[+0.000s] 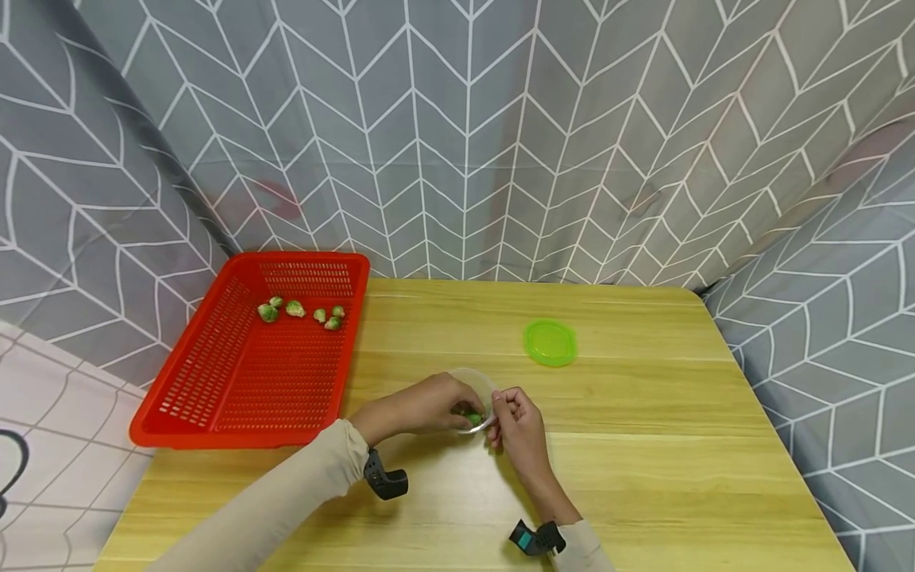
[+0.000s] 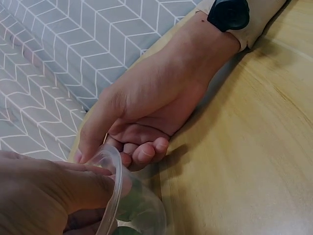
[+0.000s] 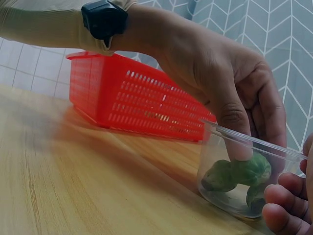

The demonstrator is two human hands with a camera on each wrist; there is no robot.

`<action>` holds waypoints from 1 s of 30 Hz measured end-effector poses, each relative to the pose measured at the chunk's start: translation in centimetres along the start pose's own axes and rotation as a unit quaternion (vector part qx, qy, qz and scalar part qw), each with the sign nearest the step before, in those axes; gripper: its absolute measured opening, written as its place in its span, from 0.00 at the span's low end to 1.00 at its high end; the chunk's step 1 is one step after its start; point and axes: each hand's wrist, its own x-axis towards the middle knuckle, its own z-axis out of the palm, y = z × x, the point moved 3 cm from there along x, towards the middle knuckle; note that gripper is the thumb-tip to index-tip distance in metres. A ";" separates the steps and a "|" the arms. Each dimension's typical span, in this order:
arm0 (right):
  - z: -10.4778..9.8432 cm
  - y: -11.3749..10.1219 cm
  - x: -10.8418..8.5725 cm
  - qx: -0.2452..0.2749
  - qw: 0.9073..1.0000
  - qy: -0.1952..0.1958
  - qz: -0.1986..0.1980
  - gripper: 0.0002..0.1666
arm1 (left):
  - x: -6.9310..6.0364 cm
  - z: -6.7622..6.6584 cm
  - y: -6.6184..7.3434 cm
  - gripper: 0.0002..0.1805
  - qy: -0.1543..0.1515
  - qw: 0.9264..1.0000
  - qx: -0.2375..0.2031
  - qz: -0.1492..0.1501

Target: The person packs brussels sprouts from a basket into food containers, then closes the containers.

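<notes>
A clear plastic container (image 3: 215, 142) with several green Brussels sprouts (image 3: 220, 175) inside stands on the wooden table. My left hand (image 1: 436, 403) reaches down into it from the left. In the right wrist view, the left thumb and fingers pinch one Brussels sprout (image 3: 252, 169) inside the container. From the other side, my right hand (image 1: 520, 429) pinches the container's rim between thumb and index finger. The remaining right fingers (image 2: 146, 152) curl loosely beside the container wall in the left wrist view. The left fingertips are partly hidden in the head view.
A red perforated basket (image 1: 353, 334) stands at the table's left, with several Brussels sprouts (image 1: 295, 308) near its far end. Beyond the container, a green lid (image 1: 550, 342) lies flat on the table (image 1: 679, 429). A patterned grey curtain (image 1: 443, 143) hangs behind the table.
</notes>
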 end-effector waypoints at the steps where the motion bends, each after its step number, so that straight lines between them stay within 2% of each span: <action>1: 0.0 0.0 0.0 0.001 1.000 0.000 0.000 0.16 | 0.1 0.0 0.1 0.11 -0.001 1.000 0.003 0.001; 8: 0.0 0.1 0.0 0.000 1.000 0.003 0.002 0.15 | 0.2 0.0 0.4 0.10 -0.006 1.000 0.015 0.011; 14: 0.0 0.1 0.0 -0.001 1.000 0.004 0.006 0.14 | 0.2 0.1 0.3 0.11 -0.011 1.000 0.024 0.002; 20: 0.0 0.1 0.0 -0.004 1.000 0.001 0.005 0.15 | 0.3 0.2 0.3 0.10 -0.003 0.999 0.033 0.006; 30: 0.0 0.1 0.0 -0.001 1.000 0.000 0.004 0.16 | 0.3 0.2 0.3 0.08 -0.004 1.000 0.023 -0.002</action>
